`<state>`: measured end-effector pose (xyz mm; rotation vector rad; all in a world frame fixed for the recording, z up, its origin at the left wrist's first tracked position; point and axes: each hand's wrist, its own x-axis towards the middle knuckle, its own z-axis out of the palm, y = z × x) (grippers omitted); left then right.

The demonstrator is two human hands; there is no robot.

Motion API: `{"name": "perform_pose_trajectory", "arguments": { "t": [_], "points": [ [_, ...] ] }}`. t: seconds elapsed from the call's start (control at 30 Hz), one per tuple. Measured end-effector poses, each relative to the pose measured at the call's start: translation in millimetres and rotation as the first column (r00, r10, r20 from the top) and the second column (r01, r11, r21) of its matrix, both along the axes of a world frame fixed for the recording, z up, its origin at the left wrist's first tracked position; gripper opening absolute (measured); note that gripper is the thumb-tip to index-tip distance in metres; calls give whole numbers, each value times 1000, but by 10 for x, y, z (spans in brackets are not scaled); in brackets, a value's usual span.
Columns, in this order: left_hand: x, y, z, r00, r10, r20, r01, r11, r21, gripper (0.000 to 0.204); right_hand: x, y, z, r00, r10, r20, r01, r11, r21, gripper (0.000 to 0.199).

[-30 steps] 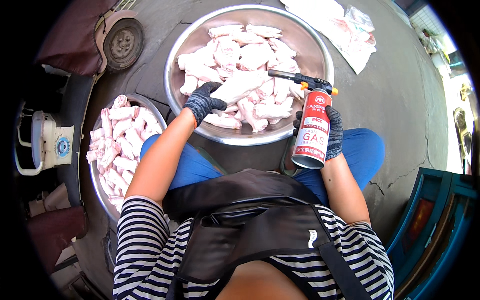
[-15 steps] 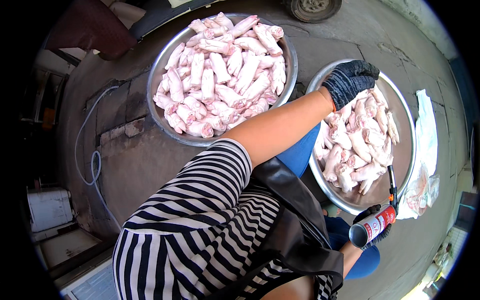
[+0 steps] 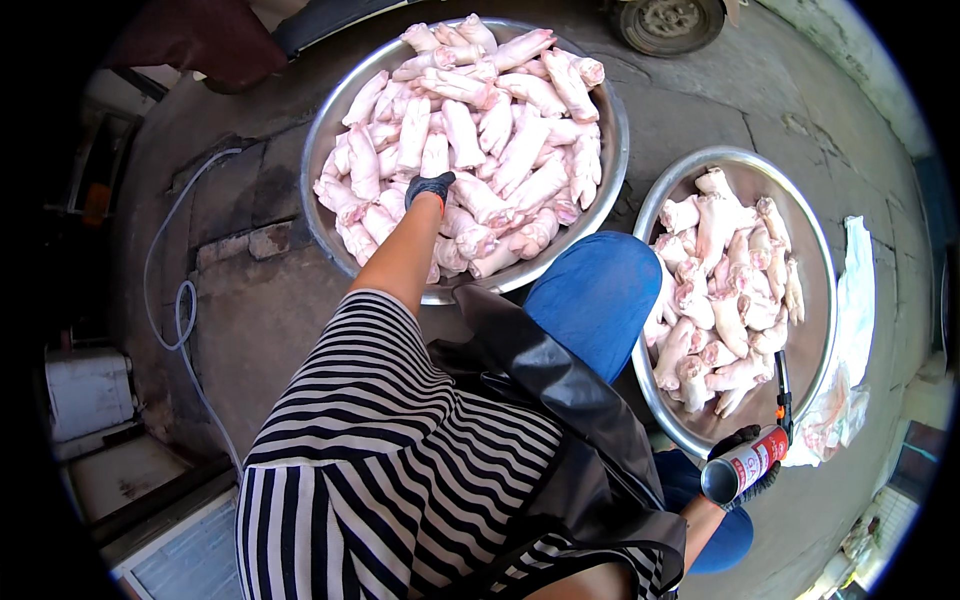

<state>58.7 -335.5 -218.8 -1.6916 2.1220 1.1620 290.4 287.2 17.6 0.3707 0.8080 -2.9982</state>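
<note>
My left hand [image 3: 431, 188], in a dark knit glove, reaches into the larger metal basin [image 3: 618, 140] on the left. Its fingers are closed around the near end of a pale pig's trotter [image 3: 435, 155] among many others heaped there. At lower right, my gloved right hand [image 3: 745, 465] grips a blowtorch, a red and white gas canister [image 3: 745, 464] with a black torch head [image 3: 783, 385]. The torch's tube points over the near right part of the second metal basin [image 3: 826, 270]. More trotters [image 3: 725, 300] lie piled there; no flame shows.
My bent knee [image 3: 600, 295] in blue trousers stands between the basins. White plastic bags [image 3: 845, 400] lie right of the smaller basin. A thin hose [image 3: 185, 320] curls across the paving at left. A vehicle wheel [image 3: 668, 22] stands beyond the basins.
My left hand has moved from the far side of the right basin to the left basin and closed on a trotter. My right hand keeps the blowtorch in about the same place.
</note>
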Motion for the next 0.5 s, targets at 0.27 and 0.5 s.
{"name": "perform_pose_trajectory", "arguments": {
  "t": [0.27, 0.5],
  "points": [
    [-111, -507, -803, 833, 479, -277, -128, 655, 745, 48, -70, -151, 61, 998, 61, -33, -61, 998, -11, 57],
    [-336, -147, -975, 674, 706, -219, 29, 271, 962, 26, 89, -133, 74, 997, -69, -29, 69, 998, 12, 57]
  ]
}}
